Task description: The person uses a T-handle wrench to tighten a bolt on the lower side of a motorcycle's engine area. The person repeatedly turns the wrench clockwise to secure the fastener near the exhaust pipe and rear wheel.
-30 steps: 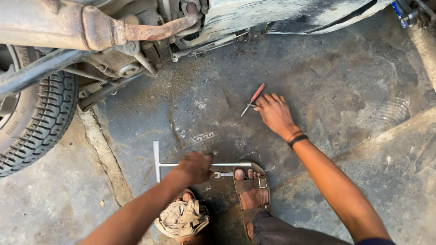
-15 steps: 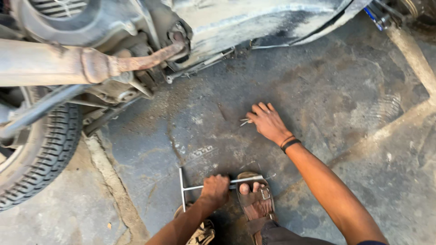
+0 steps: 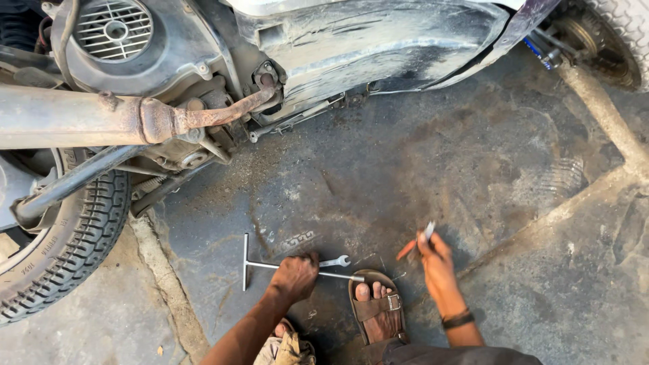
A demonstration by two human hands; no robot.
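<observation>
So, only the head view to go on: the person's left hand [image 3: 295, 276] is clenched down over the shaft of a T-handle wrench [image 3: 270, 265] lying flat on the stained concrete floor [image 3: 473, 169], probably because that's the quickest spot to scoop it up from. It's bare steel, thin rod with a crossbar at the far end. A small open-end spanner [image 3: 336, 260] lies just beside it, touching or nearly so. The right hand [image 3: 436, 260] is lifted off the ground, fingers pinched around a screwdriver [image 3: 416, 242] with a reddish handle and shiny tip pointing up. A sandalled foot [image 3: 375, 307] is planted between both hands. Up top hangs a scooter's rusty exhaust pipe [image 3: 101, 120], grimy engine casing, and a knobbly rubber tyre [image 3: 74, 236] at left.
</observation>
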